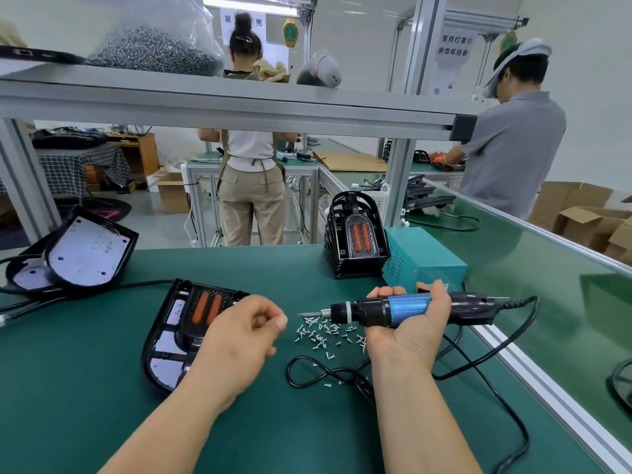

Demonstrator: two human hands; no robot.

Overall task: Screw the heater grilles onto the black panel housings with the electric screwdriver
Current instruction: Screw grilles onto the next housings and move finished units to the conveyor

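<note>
Gripping driver: our right hand wrapped round it, bit at 9 o'clock.
Left hand: curled; contents unclear.
Screws: we'd seat one square on bit.

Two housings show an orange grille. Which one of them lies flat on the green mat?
The housing by the left hand lies flat; the second housing stands upright beside the teal box.

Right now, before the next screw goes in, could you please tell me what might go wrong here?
The electric screwdriver points its bit at the left hand nearby, so a slip might jab it. The loose screws lie scattered beside the looped cord; a tug on it could scatter them off the mat.
</note>
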